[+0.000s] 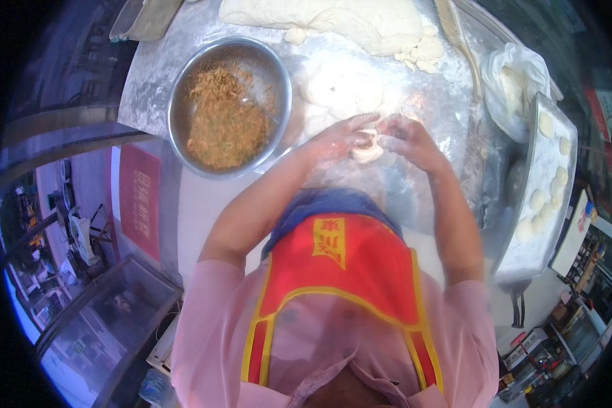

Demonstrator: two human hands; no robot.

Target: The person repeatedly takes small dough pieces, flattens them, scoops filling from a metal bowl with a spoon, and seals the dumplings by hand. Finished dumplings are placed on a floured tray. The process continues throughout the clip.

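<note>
Both floury hands meet over the metal worktop around a small piece of dough [366,152], wrapped partly around some filling. My left hand [344,136] grips its left side, while the fingers of my right hand [405,136] pinch its upper right edge. Just beyond them lie several pale dough pieces [331,89], washed out by glare. To the left stands a steel bowl [284,84] with a brown, crumbly filling [227,122] flecked with green. A large slab of dough [336,20] stretches along the far side, with small dough scraps [422,53] at its right end.
At the right, a metal tray [528,255] holds several flat dough rounds [544,211]. Behind it sit a clear plastic bag [515,86] and a long-handled brush [459,41]. A light-coloured container [148,20] rests at the far left corner. One small dough ball [295,35] lies near the slab.
</note>
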